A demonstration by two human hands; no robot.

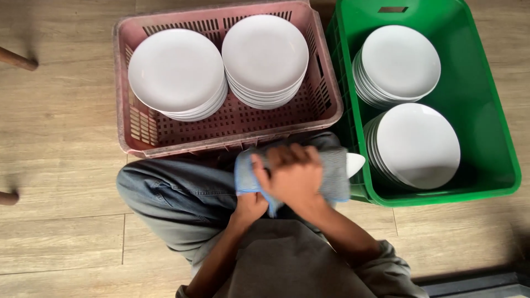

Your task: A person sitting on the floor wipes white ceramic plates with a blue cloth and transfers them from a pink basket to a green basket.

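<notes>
My right hand (292,174) presses a blue-grey cloth (331,171) over a white plate (355,163), of which only a small edge shows at the right. Under the cloth, my left hand (249,207) grips the near side of the plate and cloth. Both hands are in front of my knees, between the two crates. A pink slotted crate (138,127) ahead holds two stacks of white plates (175,70) (265,52). At the right a green crate (486,121) holds two more stacks (400,60) (417,144).
The crates stand side by side on a light wood-look floor (61,165). My jeans-covered knee (165,193) juts left below the pink crate. Dark furniture legs (16,58) show at the left edge. A dark strip (475,284) runs along the bottom right.
</notes>
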